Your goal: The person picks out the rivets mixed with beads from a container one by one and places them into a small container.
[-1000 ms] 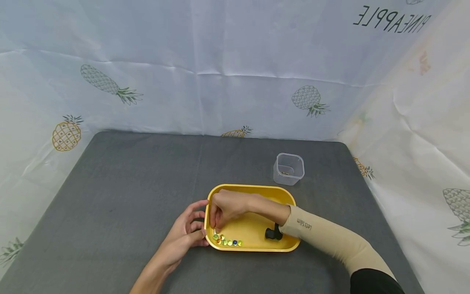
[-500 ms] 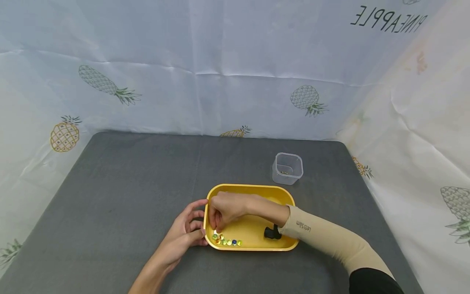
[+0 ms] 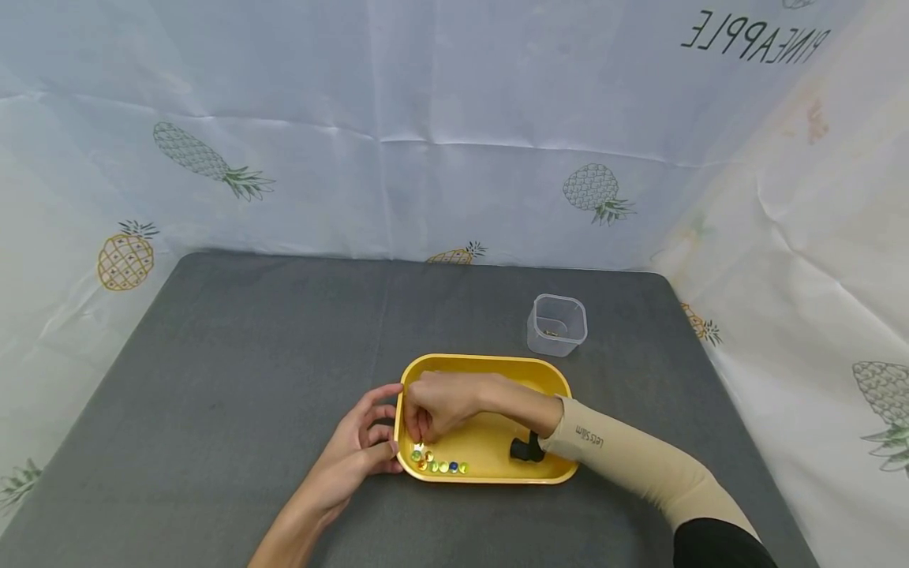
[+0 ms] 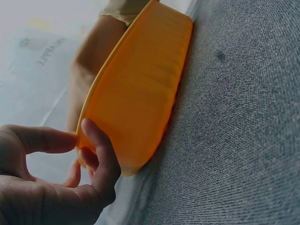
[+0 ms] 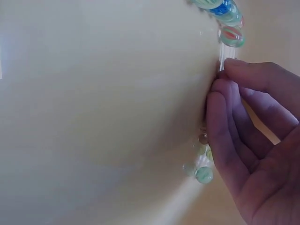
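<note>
My left hand (image 3: 355, 442) holds the left end of a yellow tray (image 3: 497, 478), with fingertips and thumb at its rim, as the left wrist view also shows. Inside the tray my right hand (image 3: 442, 401) has its fingers curled down near the left wall. In the right wrist view its thumb and fingertips pinch the end of a clear, narrow stick (image 5: 227, 52), mostly see-through. Several glass marbles (image 3: 443, 467), green, yellow, orange and one blue, lie along the tray's near left corner. More marbles (image 5: 204, 175) show beyond the fingers in the right wrist view.
A clear plastic tub (image 3: 557, 325) with a few small bits in its bottom stands behind the tray's right end. A black device (image 3: 527, 450) sits under the right wrist, over the tray. The table has a grey cloth (image 3: 270, 347); a pineapple-print curtain (image 3: 426, 197) surrounds it.
The right hand's fingertips shift very slightly near the left wall beside the marbles. The left hand, tray and tub stay in place.
</note>
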A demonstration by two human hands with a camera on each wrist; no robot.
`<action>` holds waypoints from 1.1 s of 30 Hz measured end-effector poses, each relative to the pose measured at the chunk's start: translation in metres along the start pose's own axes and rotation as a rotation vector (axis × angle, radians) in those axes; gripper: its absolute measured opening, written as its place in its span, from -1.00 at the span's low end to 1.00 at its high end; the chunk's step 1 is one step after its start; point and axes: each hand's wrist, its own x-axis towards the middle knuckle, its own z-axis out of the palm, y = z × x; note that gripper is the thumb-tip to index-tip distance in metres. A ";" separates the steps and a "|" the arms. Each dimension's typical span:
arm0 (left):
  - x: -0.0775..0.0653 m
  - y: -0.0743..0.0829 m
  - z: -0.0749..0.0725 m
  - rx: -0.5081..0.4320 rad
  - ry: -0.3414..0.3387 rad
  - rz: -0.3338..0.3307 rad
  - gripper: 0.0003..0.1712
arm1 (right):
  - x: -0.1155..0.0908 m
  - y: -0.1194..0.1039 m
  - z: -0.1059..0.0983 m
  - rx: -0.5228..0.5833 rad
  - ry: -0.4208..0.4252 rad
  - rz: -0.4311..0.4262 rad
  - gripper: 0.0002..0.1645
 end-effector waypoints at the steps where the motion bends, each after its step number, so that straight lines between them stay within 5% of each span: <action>1: 0.000 0.000 0.000 -0.001 0.001 0.000 -0.09 | -0.001 0.000 -0.001 0.004 -0.004 0.002 -0.84; 33: -0.001 0.000 0.000 -0.030 0.017 -0.016 -0.08 | -0.041 0.001 -0.035 0.097 0.060 -0.012 -0.89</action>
